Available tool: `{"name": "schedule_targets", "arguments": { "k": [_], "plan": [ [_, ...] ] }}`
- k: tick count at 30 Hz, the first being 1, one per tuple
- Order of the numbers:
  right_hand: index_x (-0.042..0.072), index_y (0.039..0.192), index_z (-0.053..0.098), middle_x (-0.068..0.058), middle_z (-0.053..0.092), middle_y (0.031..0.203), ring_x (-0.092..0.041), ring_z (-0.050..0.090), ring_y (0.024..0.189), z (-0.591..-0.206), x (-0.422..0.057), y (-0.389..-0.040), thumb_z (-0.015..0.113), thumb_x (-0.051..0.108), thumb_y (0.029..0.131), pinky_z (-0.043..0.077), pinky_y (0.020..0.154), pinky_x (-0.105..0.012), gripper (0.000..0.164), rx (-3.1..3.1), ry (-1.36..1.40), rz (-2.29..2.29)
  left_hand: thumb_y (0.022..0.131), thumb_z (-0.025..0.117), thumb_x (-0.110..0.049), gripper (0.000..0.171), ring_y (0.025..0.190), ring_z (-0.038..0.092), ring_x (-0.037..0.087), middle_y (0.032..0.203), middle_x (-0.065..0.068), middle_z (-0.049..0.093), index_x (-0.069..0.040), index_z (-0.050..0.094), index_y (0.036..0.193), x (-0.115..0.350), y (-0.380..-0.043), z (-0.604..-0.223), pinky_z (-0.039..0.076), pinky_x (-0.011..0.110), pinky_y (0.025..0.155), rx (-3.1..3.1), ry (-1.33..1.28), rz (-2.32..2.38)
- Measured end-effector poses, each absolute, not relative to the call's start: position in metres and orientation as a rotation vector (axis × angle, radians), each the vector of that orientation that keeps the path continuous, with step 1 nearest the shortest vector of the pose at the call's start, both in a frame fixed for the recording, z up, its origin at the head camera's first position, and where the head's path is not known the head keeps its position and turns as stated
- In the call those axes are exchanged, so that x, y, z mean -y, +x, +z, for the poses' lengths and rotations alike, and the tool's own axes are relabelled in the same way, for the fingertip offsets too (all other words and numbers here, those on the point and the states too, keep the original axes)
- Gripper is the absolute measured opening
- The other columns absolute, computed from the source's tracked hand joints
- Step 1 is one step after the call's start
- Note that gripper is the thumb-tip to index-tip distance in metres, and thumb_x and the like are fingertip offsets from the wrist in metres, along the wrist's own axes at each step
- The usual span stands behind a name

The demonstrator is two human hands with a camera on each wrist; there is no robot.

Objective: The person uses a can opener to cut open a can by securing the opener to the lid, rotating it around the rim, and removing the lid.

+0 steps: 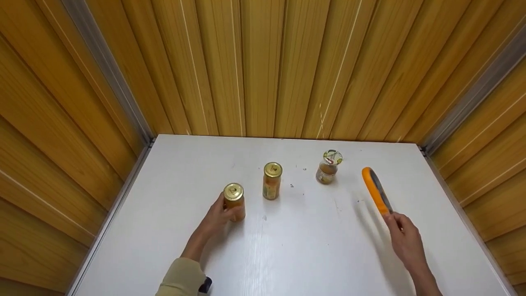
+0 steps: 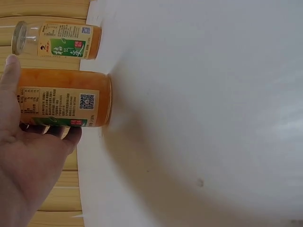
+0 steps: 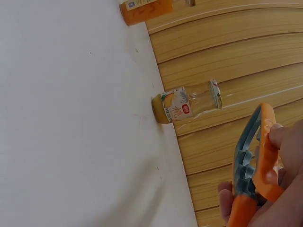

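Observation:
My left hand (image 1: 215, 218) grips a glass jar of orange food (image 1: 237, 207) by its side, the gold lid facing up. In the left wrist view, thumb and fingers lie on opposite sides of that jar, and its printed label (image 2: 59, 104) shows. My right hand (image 1: 407, 242) holds an orange and grey jar opener (image 1: 374, 191) above the table's right part. The opener's grey toothed inner side (image 3: 244, 165) is visible in the right wrist view. A second gold-lidded jar (image 1: 271, 187) stands upright just right of the held one.
A smaller, partly filled jar (image 1: 326, 172) with a patterned lid stands farther right, near the back. The white table (image 1: 304, 255) carries a few small specks. Wood-patterned panels (image 1: 263, 70) rise behind and at both sides, with grey metal posts (image 1: 111, 61) at the corners.

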State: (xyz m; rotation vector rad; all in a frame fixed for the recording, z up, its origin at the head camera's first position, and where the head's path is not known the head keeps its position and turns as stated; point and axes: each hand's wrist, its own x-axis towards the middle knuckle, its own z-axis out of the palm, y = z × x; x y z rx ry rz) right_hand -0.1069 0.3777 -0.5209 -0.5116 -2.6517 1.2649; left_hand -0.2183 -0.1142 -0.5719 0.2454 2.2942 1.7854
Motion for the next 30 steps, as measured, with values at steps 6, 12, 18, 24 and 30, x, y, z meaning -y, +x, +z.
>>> {"name": "schedule_targets", "arguments": {
  "k": [6,12,18,24,30],
  "plan": [
    [-0.001,0.121,0.062,-0.012,0.055,0.109,-0.015,0.045,0.083,-0.513,-0.367,-0.105,0.053,0.035,0.109,0.040,0.064,-0.023,0.039,2.617,-0.383,1.261,0.098,0.072,-0.036,0.085,0.149,0.032,0.042,0.158,0.022,0.040,-0.006,0.024,0.162,0.097,-0.206,-0.573,0.024,0.061,0.121,-2.248,0.340,1.774],
    [-0.002,0.118,0.063,-0.019,0.060,0.129,-0.012,0.049,0.091,-0.505,-0.355,-0.105,0.054,0.031,0.109,0.044,0.068,-0.019,0.035,2.604,-0.248,1.284,0.099,0.072,-0.032,0.079,0.145,0.039,0.041,0.153,0.020,0.045,-0.004,0.029,0.159,0.077,-0.194,-0.576,0.029,0.062,0.118,-2.222,0.435,1.757],
    [0.000,0.107,0.062,-0.024,0.052,0.145,-0.023,0.056,0.116,-0.498,-0.341,-0.106,0.056,0.027,0.109,0.045,0.082,-0.010,0.027,2.613,-0.097,1.330,0.098,0.074,-0.024,0.072,0.141,0.043,0.038,0.149,0.016,0.050,-0.003,0.035,0.155,0.054,-0.181,-0.575,0.033,0.060,0.116,-2.154,0.510,1.744],
    [0.000,0.107,0.062,-0.022,0.051,0.146,-0.033,0.057,0.122,-0.494,-0.322,-0.103,0.057,0.024,0.108,0.045,0.087,-0.007,0.025,2.605,-0.005,1.423,0.096,0.077,-0.026,0.071,0.139,0.047,0.028,0.146,0.005,0.054,-0.010,0.040,0.154,0.027,-0.169,-0.576,0.034,0.055,0.117,-2.109,0.571,1.688],
    [0.002,0.104,0.063,-0.020,0.053,0.145,-0.031,0.059,0.119,-0.489,-0.305,-0.099,0.059,0.022,0.107,0.047,0.088,-0.010,0.020,2.606,0.070,1.441,0.095,0.078,-0.024,0.067,0.136,0.049,0.022,0.142,-0.001,0.058,-0.014,0.045,0.152,0.007,-0.164,-0.577,0.035,0.052,0.117,-2.100,0.634,1.649]
  ]
}}
